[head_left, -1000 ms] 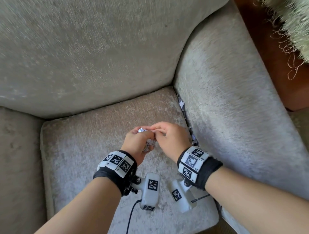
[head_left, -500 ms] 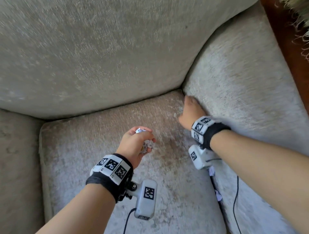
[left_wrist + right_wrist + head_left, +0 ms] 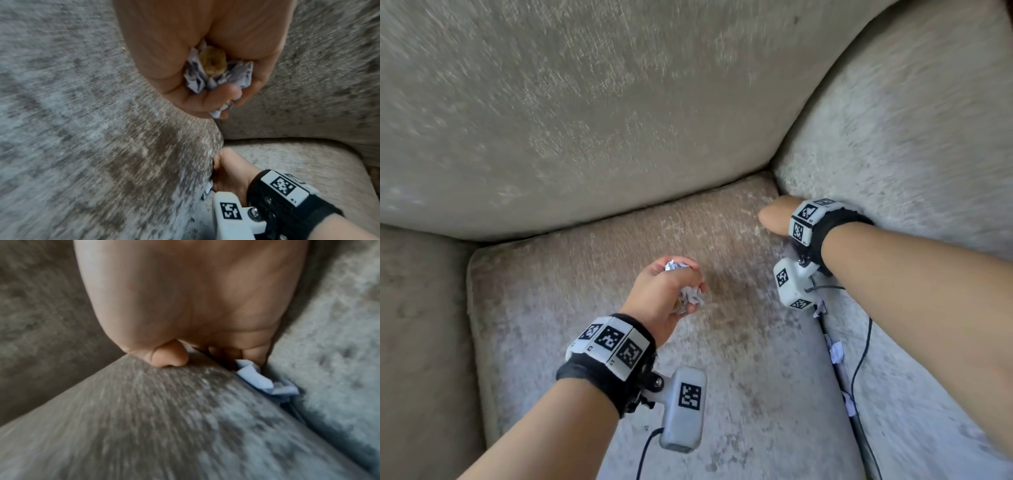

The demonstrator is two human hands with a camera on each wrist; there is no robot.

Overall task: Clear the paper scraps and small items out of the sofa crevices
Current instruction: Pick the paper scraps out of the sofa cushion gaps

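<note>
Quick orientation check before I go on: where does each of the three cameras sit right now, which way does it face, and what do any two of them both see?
Head: on the head, looking down at the seat cushion; both forearms, left hand gripping crumpled paper scraps, right hand at the armrest crevice.
Left wrist: along the left hand at its paper scraps and a small brown item; right hand below.
Right wrist: along the right hand into the crevice at a wedged paper scrap.
Shared: head and left wrist both show both hands.

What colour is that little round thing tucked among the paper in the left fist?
Golden brown small round item, clearest in the left wrist view.
</note>
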